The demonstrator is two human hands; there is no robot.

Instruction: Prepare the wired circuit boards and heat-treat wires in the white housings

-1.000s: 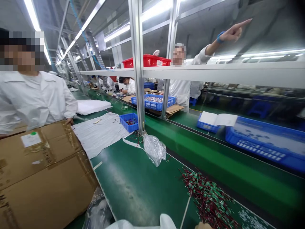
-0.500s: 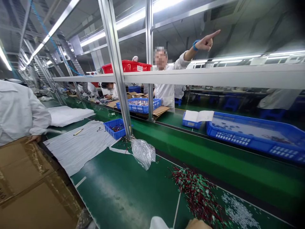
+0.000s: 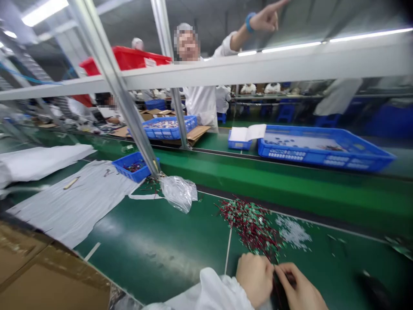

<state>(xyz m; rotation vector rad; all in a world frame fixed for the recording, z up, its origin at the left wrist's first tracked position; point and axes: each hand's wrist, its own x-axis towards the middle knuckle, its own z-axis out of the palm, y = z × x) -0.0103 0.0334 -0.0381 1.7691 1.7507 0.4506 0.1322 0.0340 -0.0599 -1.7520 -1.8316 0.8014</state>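
Observation:
My left hand (image 3: 254, 277) is closed at the near edge of a pile of thin dark red wires with green ends (image 3: 251, 224). Close beside it, my right hand (image 3: 300, 286) has its thumb and fingers pinched together. A thin dark wire (image 3: 275, 284) shows between the two hands, its ends mostly hidden by fingers. Just beyond my right hand lies a heap of small whitish translucent pieces (image 3: 293, 232).
A crumpled clear plastic bag (image 3: 179, 193) lies by the metal post. Left of it are a small blue bin (image 3: 134, 172) and white sheeting (image 3: 80, 193). A large blue tray (image 3: 322, 157) stands across the green belt. A person (image 3: 201, 101) points from behind the shelf.
The view has swung right and down. Both my hands now show, meeting at the wire pile; before, only part of one hand and a sleeve appeared at the lower edge.

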